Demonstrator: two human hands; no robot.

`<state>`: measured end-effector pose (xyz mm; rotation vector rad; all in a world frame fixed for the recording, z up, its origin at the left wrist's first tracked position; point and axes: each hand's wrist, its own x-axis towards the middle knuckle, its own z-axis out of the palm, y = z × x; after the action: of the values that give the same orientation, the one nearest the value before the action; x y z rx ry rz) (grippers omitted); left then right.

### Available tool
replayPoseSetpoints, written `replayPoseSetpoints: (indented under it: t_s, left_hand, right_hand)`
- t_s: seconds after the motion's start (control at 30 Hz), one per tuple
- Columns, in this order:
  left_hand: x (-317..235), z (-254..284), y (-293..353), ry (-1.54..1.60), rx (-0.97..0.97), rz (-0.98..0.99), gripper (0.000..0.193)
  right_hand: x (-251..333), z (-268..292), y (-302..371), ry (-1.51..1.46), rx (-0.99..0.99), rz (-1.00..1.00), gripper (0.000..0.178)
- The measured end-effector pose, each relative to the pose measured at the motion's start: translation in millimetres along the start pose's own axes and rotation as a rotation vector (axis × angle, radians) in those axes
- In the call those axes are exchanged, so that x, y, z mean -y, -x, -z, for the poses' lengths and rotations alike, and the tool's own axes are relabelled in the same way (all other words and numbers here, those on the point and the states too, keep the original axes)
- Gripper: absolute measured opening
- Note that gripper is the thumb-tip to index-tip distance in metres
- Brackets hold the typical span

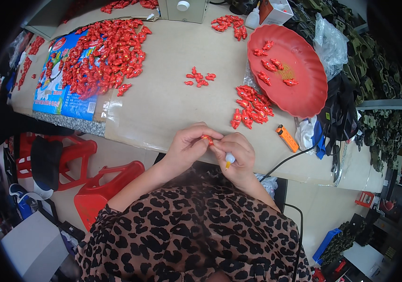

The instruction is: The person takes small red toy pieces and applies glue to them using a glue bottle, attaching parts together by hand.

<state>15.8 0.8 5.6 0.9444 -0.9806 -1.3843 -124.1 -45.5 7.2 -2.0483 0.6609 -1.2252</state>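
Note:
Just over the table's near edge, my left hand [189, 143] pinches a small glossy red figurine [208, 138] between thumb and fingers. My right hand [238, 151] meets it there, its thumb and fingertip also closed near the figurine. Tucked in the right palm is a small white bottle with a yellow tip [229, 159], the tip pointing back toward me. Ahead of my hands lies a small group of red pieces [200, 77]. To the right, a tight cluster of red figurines [253, 107] lies beside a scalloped red tray [311, 96] with several figurines in it.
A large heap of red figurines [111, 54] covers a blue printed sheet [71, 105] at the left. An orange lighter [287, 138], a black cable [288, 160] and crumpled plastic [330, 42] lie to the right. Red stools [99, 197] stand below the table's left side.

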Motion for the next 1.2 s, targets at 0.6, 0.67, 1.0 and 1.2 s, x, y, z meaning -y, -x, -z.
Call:
replayPoseSetpoints:
  t_s: [0.6,0.67,1.0,1.2]
  left_hand:
    - [-2.2,1.1,-0.7,-0.015,0.004,0.018,0.023]
    - [-2.1,1.0,0.0,0.006,0.014,0.038,0.023]
    - [1.8,0.3,-0.8,-0.019,0.008,0.021,0.022]
    - [2.9,-0.5,-0.3,-0.078,0.001,-0.026,0.021]
  right_hand:
    - [0.1,1.5,-0.4,-0.088,0.000,-0.117,0.011]
    - [0.6,1.9,-1.0,-0.126,0.008,-0.143,0.009]
    - [0.8,1.3,-0.5,-0.109,-0.001,-0.133,0.011]
    - [1.1,1.9,0.6,-0.106,0.025,-0.138,0.010]
